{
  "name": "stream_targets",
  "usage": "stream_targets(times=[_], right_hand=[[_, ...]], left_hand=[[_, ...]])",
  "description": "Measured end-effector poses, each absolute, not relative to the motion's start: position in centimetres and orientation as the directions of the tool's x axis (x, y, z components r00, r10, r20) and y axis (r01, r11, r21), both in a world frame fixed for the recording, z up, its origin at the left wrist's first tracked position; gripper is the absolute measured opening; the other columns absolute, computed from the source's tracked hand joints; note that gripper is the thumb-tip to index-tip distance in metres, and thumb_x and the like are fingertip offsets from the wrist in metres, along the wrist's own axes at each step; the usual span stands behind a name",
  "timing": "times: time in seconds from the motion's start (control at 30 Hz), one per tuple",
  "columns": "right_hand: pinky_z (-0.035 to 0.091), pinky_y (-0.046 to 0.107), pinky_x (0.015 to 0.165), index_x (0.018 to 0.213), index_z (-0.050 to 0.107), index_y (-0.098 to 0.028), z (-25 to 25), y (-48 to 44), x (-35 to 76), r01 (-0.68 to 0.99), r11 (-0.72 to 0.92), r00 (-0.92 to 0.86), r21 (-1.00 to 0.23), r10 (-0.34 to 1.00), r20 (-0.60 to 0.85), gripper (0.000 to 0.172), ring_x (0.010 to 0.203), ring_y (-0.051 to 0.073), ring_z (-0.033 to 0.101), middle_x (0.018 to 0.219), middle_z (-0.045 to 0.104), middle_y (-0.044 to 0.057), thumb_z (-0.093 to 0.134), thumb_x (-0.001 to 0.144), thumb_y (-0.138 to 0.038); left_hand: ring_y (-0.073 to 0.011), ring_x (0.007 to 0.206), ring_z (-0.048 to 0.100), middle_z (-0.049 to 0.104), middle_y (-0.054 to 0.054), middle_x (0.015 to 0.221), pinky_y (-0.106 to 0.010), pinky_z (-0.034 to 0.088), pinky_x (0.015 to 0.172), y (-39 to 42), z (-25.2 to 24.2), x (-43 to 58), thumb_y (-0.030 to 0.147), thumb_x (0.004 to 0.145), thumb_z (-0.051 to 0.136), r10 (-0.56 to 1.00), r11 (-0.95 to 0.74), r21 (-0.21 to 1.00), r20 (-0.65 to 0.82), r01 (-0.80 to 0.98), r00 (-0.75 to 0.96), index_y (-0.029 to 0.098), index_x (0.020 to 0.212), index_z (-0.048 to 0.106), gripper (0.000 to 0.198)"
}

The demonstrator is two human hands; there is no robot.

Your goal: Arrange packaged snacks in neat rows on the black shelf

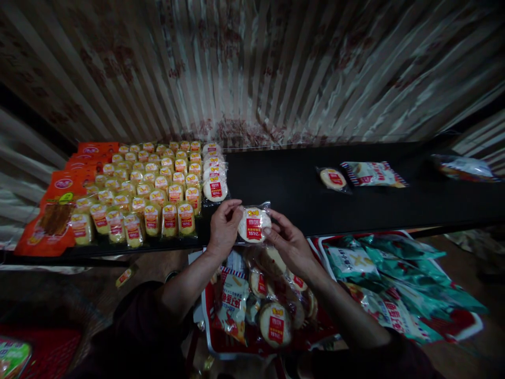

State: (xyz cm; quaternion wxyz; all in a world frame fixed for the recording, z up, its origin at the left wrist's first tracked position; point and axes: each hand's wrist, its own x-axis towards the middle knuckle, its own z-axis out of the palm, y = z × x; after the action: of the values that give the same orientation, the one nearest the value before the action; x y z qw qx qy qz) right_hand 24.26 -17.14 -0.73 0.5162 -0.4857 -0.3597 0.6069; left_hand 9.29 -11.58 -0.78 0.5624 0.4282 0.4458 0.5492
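Between my two hands is a round white rice cracker in a clear wrapper (254, 225), its red and yellow label facing me. My left hand (224, 226) pinches the wrapper's left edge with thumb and fingers. On the other side, my right hand (290, 239) grips the right edge, thumb in front. The packet is held upright over the front edge of the black shelf (272, 179). Just beyond my left hand stands a row of matching wrapped crackers (215, 188). Below both hands, a red basket (209, 331) holds more of these crackers and a white-and-red snack bag (233, 302).
Rows of small yellow wrapped cakes (152, 217) and orange packets (51, 216) fill the shelf's left side. Farther right lie a single wrapped cracker (332, 179), a snack bag (374, 173) and another packet (465, 167). A second basket (469, 329) holds teal bags (410, 268). Behind hangs a pleated curtain (252, 68).
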Motion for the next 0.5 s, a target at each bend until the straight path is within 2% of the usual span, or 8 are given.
stream_targets(times=[0.17, 0.27, 0.4, 0.5], right_hand=[[0.056, 0.037, 0.076, 0.122, 0.053, -0.027, -0.7, -17.2, 24.1, -0.262, -0.184, -0.004, -0.947, 0.982, -0.189, 0.057, 0.083, 0.020, 0.069, 0.099, 0.073, 0.003, 0.074, 0.071, -0.039], [0.056, 0.039, 0.079, 0.121, 0.054, -0.026, -0.7, -17.1, 23.9, -0.228, -0.149, 0.020, -0.962, 0.987, -0.157, 0.055, 0.084, 0.020, 0.069, 0.100, 0.073, 0.003, 0.074, 0.071, -0.040], [0.056, 0.038, 0.080, 0.118, 0.054, -0.024, -0.7, -16.7, 24.0, -0.236, -0.102, 0.122, -0.966, 0.984, -0.133, 0.055, 0.086, 0.020, 0.069, 0.098, 0.074, 0.004, 0.075, 0.070, -0.041], [0.056, 0.038, 0.081, 0.116, 0.055, -0.024, -0.7, -16.4, 24.2, -0.234, -0.070, 0.188, -0.970, 0.975, -0.115, 0.054, 0.085, 0.020, 0.069, 0.098, 0.074, 0.004, 0.076, 0.069, -0.041]], left_hand=[[-0.0133, 0.075, 0.061, 0.066, -0.002, 0.082, -0.025, 0.048, 0.071, -11.5, -0.8, 9.3, 0.028, 0.077, 0.061, 1.000, 0.021, 0.980, -0.023, -0.199, -0.005, 0.016, 0.092, 0.061, 0.019], [-0.0141, 0.077, 0.062, 0.065, -0.003, 0.084, -0.026, 0.049, 0.073, -11.6, -0.9, 9.2, 0.031, 0.082, 0.057, 1.000, -0.001, 0.986, 0.001, -0.166, 0.002, 0.017, 0.101, 0.057, 0.024], [-0.0164, 0.092, 0.060, 0.061, -0.008, 0.108, -0.028, 0.049, 0.079, -12.4, -0.5, 9.0, 0.028, 0.086, 0.053, 0.987, -0.160, 0.987, 0.160, 0.002, -0.005, 0.019, 0.117, 0.050, 0.033], [-0.0190, 0.102, 0.056, 0.054, -0.010, 0.118, -0.030, 0.048, 0.081, -13.5, 0.1, 8.9, 0.023, 0.086, 0.050, 0.940, -0.336, 0.915, 0.340, 0.223, 0.019, 0.019, 0.115, 0.054, 0.030]])
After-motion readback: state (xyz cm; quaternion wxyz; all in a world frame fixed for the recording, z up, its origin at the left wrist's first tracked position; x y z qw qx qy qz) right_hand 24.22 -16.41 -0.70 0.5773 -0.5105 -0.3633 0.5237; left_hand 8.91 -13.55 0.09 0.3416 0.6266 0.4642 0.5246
